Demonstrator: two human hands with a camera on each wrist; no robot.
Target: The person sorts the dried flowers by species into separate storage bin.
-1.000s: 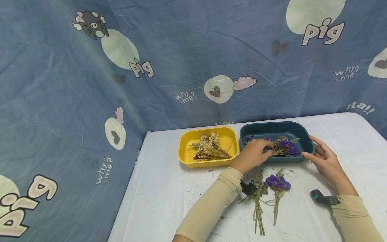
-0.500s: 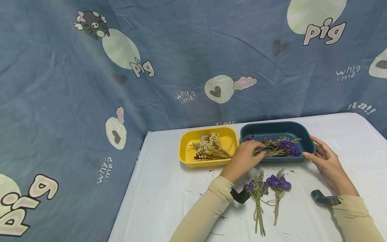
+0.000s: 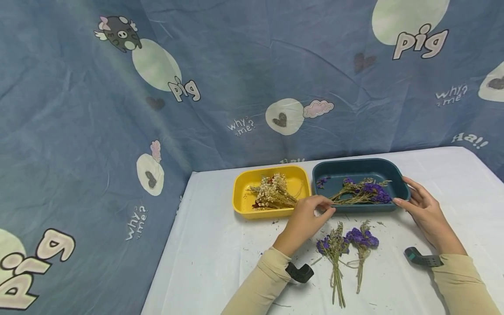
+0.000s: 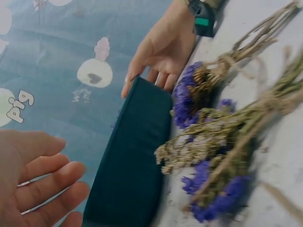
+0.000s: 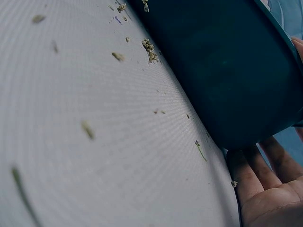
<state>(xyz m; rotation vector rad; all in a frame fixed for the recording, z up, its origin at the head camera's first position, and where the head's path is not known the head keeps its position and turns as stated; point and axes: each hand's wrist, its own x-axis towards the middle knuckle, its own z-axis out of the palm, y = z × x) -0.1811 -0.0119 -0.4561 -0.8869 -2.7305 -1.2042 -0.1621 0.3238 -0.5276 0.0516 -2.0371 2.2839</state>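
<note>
My left hand [image 3: 305, 221] hovers at the front left corner of a dark teal box [image 3: 360, 209], thumb and fingers apart. In the left wrist view, nothing lies in this left hand [image 4: 42, 182]. At the box's right end, my right hand [image 3: 425, 210] holds the corner, thumb at the front rim and fingers round the end wall. Right hand fingers [image 5: 255, 172] press against that wall in the right wrist view. Inside the box lies a bunch of dried purple flowers [image 3: 374, 192], stems toward my left hand. A loose purple sprig [image 3: 322, 181] lies at the left.
A yellow box [image 3: 248, 214] with dried white flowers [image 3: 271, 190] stands left of the teal one. Two tied bunches, one mixed bunch [image 3: 335, 249] and one purple bunch [image 3: 362, 239], lie on the white table [image 3: 204, 245] in front. Plant crumbs are scattered about. A patterned blue curtain hangs behind.
My left hand has let go of the purple flowers in the teal box and drawn back left and toward me. The bunch stays in the box; the right hand keeps its place.
</note>
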